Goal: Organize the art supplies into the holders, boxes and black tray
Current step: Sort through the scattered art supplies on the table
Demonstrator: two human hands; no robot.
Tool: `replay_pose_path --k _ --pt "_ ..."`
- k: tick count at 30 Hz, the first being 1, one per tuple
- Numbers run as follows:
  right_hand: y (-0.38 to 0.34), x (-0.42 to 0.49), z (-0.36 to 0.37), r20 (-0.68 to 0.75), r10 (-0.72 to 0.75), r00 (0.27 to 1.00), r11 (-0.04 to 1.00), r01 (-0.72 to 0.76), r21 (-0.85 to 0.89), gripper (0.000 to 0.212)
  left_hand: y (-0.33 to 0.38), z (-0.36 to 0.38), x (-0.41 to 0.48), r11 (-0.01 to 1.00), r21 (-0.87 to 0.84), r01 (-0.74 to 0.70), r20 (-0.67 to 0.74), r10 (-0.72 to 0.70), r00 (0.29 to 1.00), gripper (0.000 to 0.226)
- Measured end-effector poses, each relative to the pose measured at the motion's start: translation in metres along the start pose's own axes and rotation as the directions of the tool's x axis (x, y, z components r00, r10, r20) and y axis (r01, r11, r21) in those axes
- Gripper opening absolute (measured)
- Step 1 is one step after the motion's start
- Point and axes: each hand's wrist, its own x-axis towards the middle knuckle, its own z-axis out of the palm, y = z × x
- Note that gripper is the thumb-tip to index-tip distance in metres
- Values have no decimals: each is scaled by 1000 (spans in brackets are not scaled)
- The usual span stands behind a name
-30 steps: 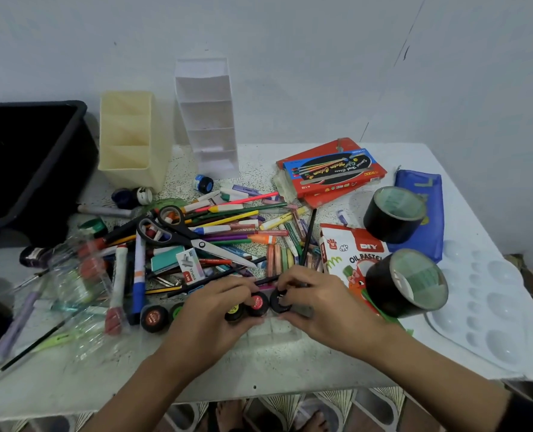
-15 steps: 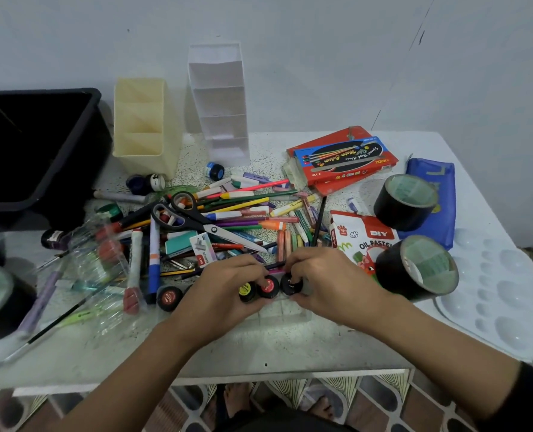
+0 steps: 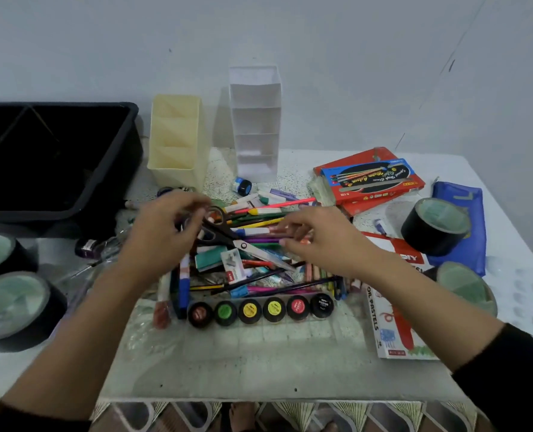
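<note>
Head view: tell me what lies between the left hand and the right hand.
In the head view, black-handled scissors and a heap of coloured pens and pencils lie between the left hand and the right hand.

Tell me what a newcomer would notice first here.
A jumbled heap of pens and markers fills the middle of the table, left hand and right hand over it. Just in front, six paint pots sit in a neat row. A big black tray stands far left.
</note>
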Motion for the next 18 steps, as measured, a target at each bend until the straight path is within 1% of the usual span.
replay_pose_path --k 2,4,6,10,13,18 --pt "-7 26 5 -82 -18 996 999 14 -48 31 -28 -11 20 988 136 71 -2 -71 997 25" --pt "-14 52 12 -130 -42 991 993 27 -119 35 -49 -14 37 970 236 65 54 -80 995 29" --pt "-18 78 21 -140 -44 989 986 20 -168 35 -61 -13 50 963 266 29 133 -67 989 32" --pt "-20 115 39 -97 -1 995 965 -24 -263 36 -75 -9 65 937 345 -57 271 -42 962 40" --pt "-18 131 50 -99 41 994 934 -73 -350 34 -80 -8 70 925 375 -64 301 -56 952 39" --pt "-18 138 62 -200 39 979 890 -125 -438 30 -85 -3 67 911 406 -72 295 -56 954 47"
